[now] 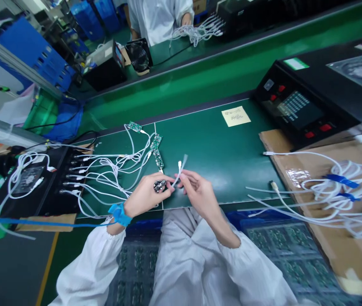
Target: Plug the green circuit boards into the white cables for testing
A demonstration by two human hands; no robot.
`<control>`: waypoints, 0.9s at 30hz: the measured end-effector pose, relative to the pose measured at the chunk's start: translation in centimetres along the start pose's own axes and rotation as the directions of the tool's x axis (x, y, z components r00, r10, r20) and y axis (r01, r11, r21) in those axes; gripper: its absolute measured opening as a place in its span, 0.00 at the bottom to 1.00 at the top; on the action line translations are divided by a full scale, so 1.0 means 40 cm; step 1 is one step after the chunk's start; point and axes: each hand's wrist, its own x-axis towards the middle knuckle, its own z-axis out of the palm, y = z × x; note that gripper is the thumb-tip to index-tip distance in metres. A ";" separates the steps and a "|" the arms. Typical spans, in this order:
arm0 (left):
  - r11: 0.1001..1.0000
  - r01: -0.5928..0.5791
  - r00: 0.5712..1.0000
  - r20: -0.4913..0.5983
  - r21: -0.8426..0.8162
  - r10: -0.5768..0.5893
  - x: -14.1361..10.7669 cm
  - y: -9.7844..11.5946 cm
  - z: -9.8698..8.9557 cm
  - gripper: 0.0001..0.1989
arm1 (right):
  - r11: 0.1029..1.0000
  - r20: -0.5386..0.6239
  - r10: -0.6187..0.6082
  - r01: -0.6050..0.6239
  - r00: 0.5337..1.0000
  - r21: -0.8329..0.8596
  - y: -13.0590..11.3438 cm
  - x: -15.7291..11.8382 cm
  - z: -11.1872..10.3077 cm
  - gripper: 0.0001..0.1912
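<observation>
My left hand (147, 189), with a blue wrist strap (120, 214), is closed on a small circuit board (159, 185) near the bench's front edge. Close beside it, my right hand (197, 187) pinches a white cable (180, 165) whose plug points up, with a clear strip alongside. Whether the cable touches the board is hidden by my fingers. Just beyond my left hand lie green circuit boards (157, 155) with white cables plugged in. Another green board (135, 126) lies farther back.
At left a black box (49, 182) has several white cables plugged in. A black tester with a screen (300, 108) stands at right, by bundled white cables (343, 187) on cardboard. A yellow note (236, 116) lies on the bench. Trays of boards (278, 246) sit below. A person (160, 19) works opposite.
</observation>
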 end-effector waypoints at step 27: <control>0.617 -0.136 0.835 -0.425 -0.775 -0.350 0.060 0.027 -0.103 0.14 | 0.992 0.155 -0.059 0.041 0.986 0.119 -0.091 -0.021 0.122 0.18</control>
